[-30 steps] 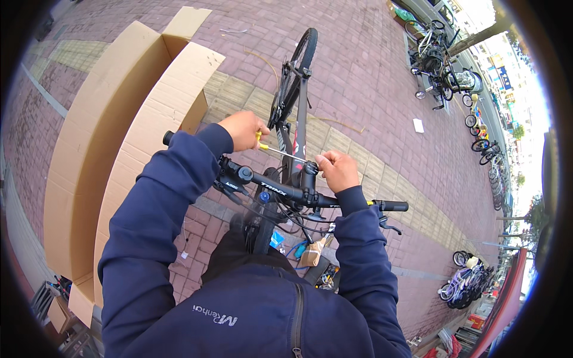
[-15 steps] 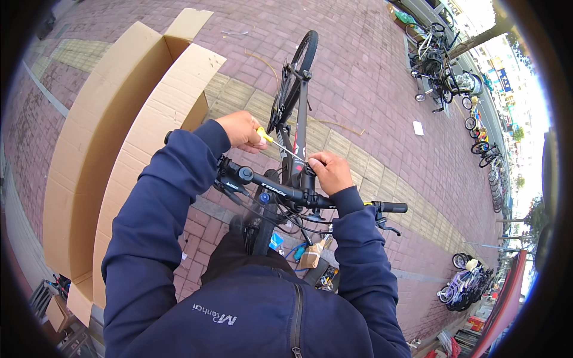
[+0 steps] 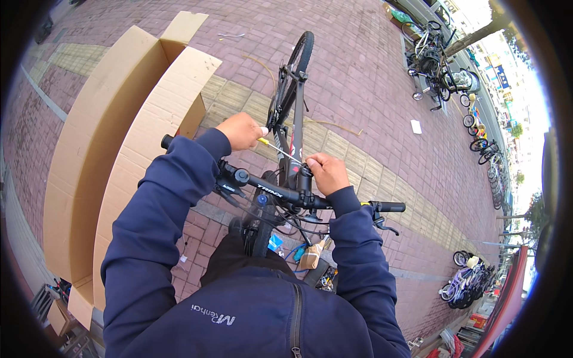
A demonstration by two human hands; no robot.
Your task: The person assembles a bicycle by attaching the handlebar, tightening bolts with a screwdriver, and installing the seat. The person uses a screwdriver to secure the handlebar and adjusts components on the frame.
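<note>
A bicycle stands in front of me with its handlebar across my lap side. My left hand is closed round the yellow handle of a screwdriver, most of which the fingers cover. The thin metal shaft slants down to the right, its tip close to the top of the stem. At that tip my right hand is closed, thumb and fingertips pinched beside the stem top. Whatever lies between those fingertips is too small and hidden to make out.
A long opened cardboard box stands at my left. Below the handlebar are a brown paper-wrapped bundle and loose tools on the brick paving. Parked bikes stand at the right, and a white paper lies on the ground.
My left hand has turned on the screwdriver, so less of the yellow handle shows. My right hand keeps its pinch at the stem. The whole view has shifted slightly.
</note>
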